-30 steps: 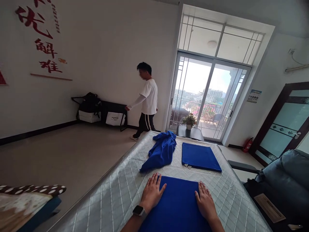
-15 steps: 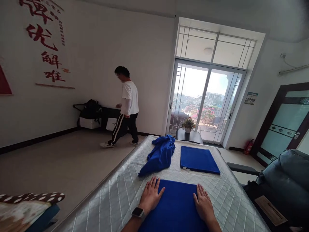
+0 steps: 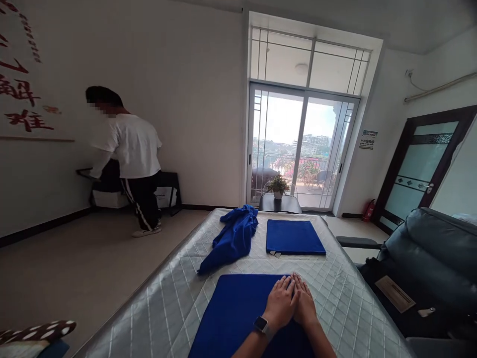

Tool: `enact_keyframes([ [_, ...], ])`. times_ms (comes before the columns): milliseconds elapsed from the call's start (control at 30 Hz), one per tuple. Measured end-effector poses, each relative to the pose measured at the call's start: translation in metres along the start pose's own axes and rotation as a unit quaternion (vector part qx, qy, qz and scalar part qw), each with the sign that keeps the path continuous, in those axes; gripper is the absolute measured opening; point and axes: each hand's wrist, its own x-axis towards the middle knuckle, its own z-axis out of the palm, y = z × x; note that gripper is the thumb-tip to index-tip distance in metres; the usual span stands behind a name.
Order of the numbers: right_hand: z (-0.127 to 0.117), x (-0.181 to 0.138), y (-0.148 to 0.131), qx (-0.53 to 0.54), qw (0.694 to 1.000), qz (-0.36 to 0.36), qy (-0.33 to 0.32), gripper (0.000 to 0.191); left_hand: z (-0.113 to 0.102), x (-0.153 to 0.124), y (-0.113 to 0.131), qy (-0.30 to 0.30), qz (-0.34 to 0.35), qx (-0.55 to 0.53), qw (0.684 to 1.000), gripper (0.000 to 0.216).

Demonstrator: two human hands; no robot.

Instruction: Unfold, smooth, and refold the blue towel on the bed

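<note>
A flat, folded blue cloth [image 3: 234,308] lies in front of me on the quilted silver table cover [image 3: 167,298]. My left hand [image 3: 281,301], with a watch on its wrist, rests palm down on the cloth near its far right corner. Beside it, touching, my right hand [image 3: 305,301] lies along the cloth's right edge. Both hands have their fingers stretched out and grip nothing. Farther off, a second folded blue cloth [image 3: 295,236] lies flat with small white tags at its near edge. To its left is a crumpled blue cloth [image 3: 234,236].
A potted plant [image 3: 278,185] stands on a dark chair past the table's far end. On the right is a black armchair [image 3: 428,253]. A person in a white shirt [image 3: 136,144] leans over a low dark bench at the left wall. Patterned fabric [image 3: 37,330] shows lower left.
My left hand has slid right across the cloth, from its left edge to beside my right hand. The person has moved left and bent forward. My view has turned right.
</note>
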Motion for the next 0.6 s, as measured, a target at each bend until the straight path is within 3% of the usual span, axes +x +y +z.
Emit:
enact_keyframes([
  [133, 0.003, 0.0, 0.003, -0.004, 1.0, -0.011, -0.002, 0.064, 0.011, 0.003, 0.007, -0.007, -0.02, 0.0, 1.0, 0.061],
  [300, 0.002, 0.002, 0.0, 0.025, 1.0, -0.001, 0.016, 0.062, -0.001, -0.013, -0.019, -0.023, -0.054, 0.058, 0.997, 0.067],
  [433, -0.001, 0.003, -0.002, 0.051, 0.998, 0.015, 0.02, 0.064, -0.022, -0.03, -0.055, -0.026, -0.096, 0.109, 0.989, 0.073],
  [600, -0.003, 0.001, -0.003, 0.059, 0.998, 0.017, 0.023, 0.064, -0.048, -0.064, -0.127, 0.005, -0.118, 0.157, 0.98, 0.068],
])
